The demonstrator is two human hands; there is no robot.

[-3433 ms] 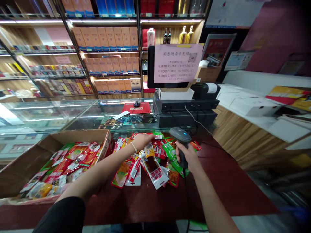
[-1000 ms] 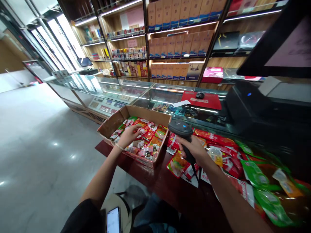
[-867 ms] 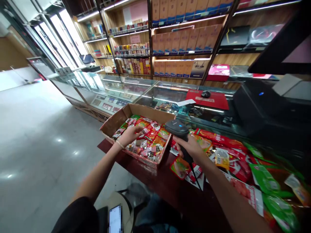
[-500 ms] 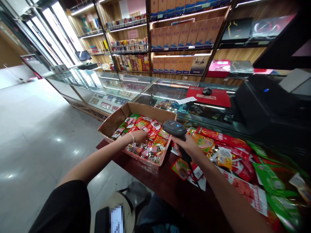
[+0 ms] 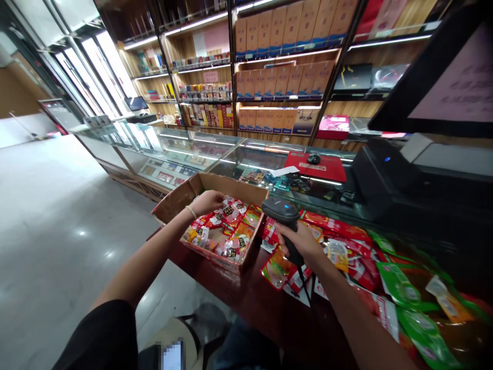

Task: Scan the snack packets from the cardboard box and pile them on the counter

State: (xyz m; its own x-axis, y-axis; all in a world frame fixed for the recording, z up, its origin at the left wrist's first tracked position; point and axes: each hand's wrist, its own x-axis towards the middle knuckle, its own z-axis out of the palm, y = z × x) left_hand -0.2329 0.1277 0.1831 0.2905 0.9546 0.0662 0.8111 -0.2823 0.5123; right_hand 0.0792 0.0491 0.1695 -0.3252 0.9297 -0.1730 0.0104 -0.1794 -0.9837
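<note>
My left hand (image 5: 208,202), with a band on its wrist, is inside an open cardboard box (image 5: 221,259) of small snack packets (image 5: 243,234). Its fingers are closed at the edge of a red-and-white snack packet (image 5: 230,211) with a black label; the fingertips are partly hidden. A black handheld barcode scanner (image 5: 280,208) is gripped by its handle in my right hand (image 5: 300,240), just right of the box. Its head has a small blue light, and a cable hangs below. Under the right hand lies a red-and-green food packet (image 5: 276,268).
More packaged snacks (image 5: 356,264) are heaped on the right of the dark red tabletop (image 5: 227,282). Behind stand a glass display counter (image 5: 219,154), a red mat (image 5: 327,172) with a mouse (image 5: 314,159), and a black register with a screen (image 5: 447,97). Stocked shelves line the wall.
My left hand has moved toward the back left of the box, and packets there lie differently, with bare cardboard showing mid-box. My right hand still grips the scanner. The view has tilted up.
</note>
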